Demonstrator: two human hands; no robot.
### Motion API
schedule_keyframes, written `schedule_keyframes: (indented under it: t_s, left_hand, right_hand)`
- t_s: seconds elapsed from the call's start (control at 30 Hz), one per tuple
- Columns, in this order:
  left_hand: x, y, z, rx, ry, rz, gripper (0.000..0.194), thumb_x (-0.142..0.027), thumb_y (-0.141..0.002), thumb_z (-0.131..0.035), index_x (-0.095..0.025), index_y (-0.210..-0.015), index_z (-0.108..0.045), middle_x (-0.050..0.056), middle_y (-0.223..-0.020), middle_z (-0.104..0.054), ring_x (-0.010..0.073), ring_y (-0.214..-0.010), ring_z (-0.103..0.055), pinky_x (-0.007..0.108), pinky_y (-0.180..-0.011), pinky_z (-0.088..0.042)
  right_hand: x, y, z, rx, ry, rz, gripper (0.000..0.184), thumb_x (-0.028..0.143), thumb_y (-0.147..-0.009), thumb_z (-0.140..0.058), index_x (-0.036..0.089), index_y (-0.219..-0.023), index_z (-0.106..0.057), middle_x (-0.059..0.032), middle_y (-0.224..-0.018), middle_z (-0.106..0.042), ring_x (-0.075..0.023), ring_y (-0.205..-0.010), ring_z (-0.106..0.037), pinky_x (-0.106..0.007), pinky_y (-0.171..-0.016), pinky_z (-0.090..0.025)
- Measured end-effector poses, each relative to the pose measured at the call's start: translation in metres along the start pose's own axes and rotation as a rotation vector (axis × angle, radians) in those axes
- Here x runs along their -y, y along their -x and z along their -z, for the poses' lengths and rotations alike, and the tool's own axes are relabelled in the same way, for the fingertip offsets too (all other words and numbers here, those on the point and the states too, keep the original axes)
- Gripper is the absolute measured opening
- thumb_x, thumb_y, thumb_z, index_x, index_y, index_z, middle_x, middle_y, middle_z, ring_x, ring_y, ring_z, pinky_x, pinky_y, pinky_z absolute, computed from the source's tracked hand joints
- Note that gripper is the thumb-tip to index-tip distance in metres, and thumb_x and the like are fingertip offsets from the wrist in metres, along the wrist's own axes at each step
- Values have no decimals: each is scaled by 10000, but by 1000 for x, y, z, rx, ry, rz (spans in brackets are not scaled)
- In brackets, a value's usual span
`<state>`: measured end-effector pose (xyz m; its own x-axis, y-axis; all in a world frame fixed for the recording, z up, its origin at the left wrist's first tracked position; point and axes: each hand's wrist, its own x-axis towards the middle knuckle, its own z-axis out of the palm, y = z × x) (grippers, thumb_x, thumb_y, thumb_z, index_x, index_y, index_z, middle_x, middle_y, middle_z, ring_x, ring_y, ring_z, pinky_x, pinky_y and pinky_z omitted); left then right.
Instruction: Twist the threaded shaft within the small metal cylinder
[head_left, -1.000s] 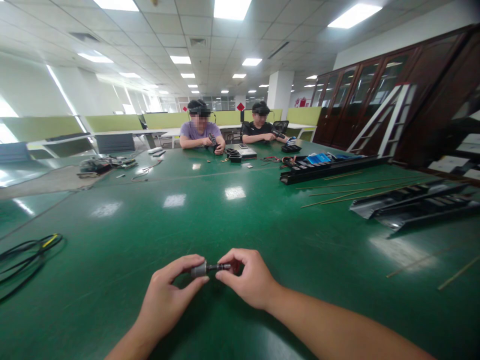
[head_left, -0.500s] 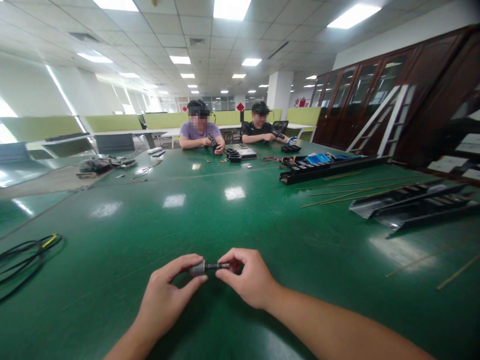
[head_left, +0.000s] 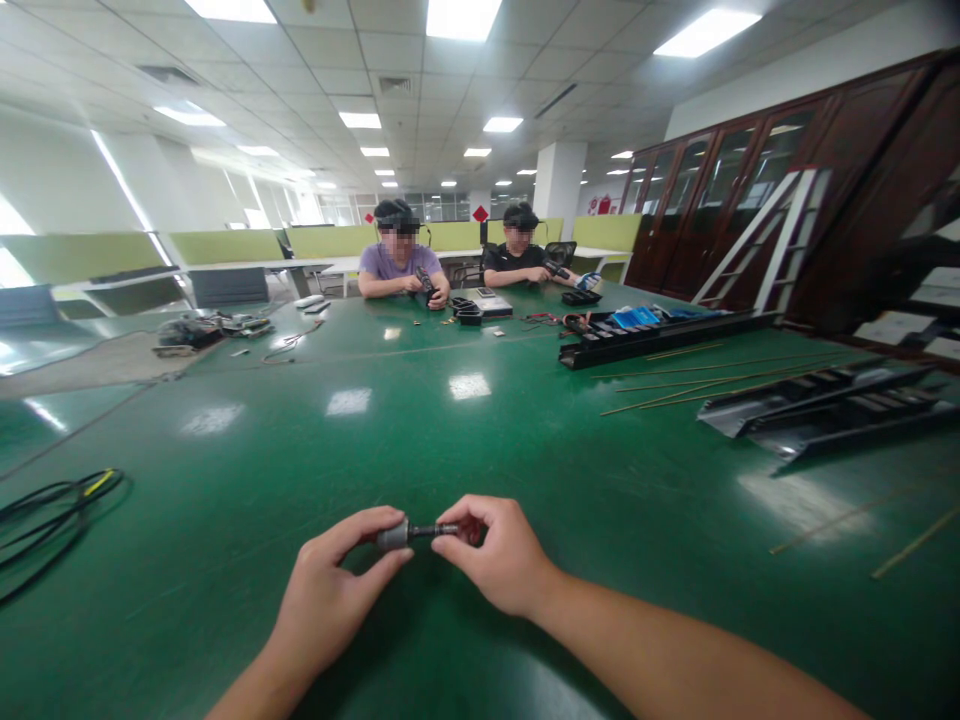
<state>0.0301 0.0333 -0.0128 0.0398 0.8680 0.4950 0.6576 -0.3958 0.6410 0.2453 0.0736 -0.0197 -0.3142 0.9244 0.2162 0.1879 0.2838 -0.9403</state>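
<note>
A small metal fitting sits level in the air above the green tabletop, held between the two hands. One end is a short, stubby silver sleeve with a dull sheen, and the left hand pinches it between thumb and fingers. From that sleeve a thin dark stem runs straight toward the right hand, whose fingertips close around its far end. That end is hidden, so its shape cannot be seen.
</note>
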Motion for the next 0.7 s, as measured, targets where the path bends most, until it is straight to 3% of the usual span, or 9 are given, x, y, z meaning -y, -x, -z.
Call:
schedule_keyframes:
  t_s: [0.7]
  left_hand:
    - [6,1,1,23,-11,24,264,-377,-801,-754,-268,-1041,-747,28,-1059,-768,237,-963,-736,384,-909,-603]
  right_hand:
    - [5,0,3,-17,-2,1,91,200,-739,-733,143,-808,-743,-12,-671,-681,-127,-597,-572,-228,-568,-428]
